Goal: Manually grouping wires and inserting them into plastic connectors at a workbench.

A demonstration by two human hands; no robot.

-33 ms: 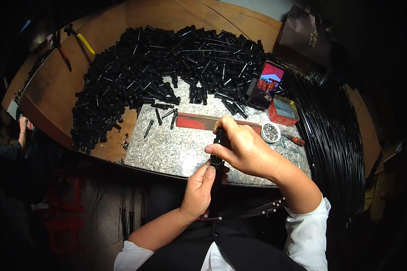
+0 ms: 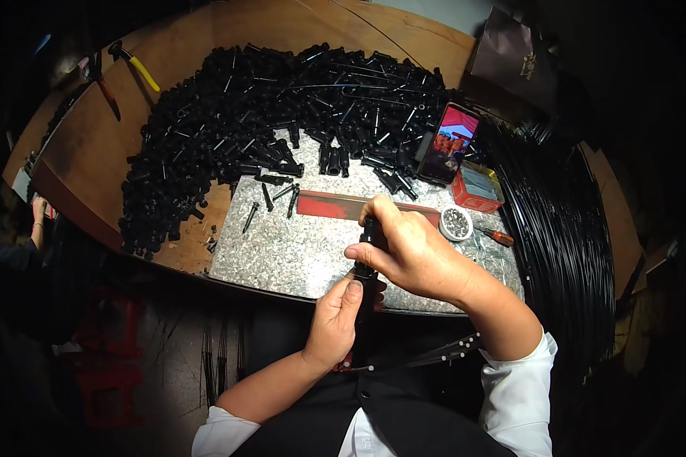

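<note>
here's the left hand [image 2: 337,318] wrapped round the nearer stretch of a black tubular part [image 2: 366,286] above the speckled slab [image 2: 278,259]'s front edge, right hand [image 2: 423,253] clasping its farther end, long axis running fore and aft.

Wooden panels [image 2: 282,24] border the brightly lit surface [image 2: 274,255] beyond the fingers [image 2: 352,292]; red stools [image 2: 110,375] occupy dim floor [image 2: 181,381] to the fingers' left.

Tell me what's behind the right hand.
Behind the right hand runs the red strip, showing on both sides. The hand covers its middle and some of the slab; anything else there can't be seen.
</note>
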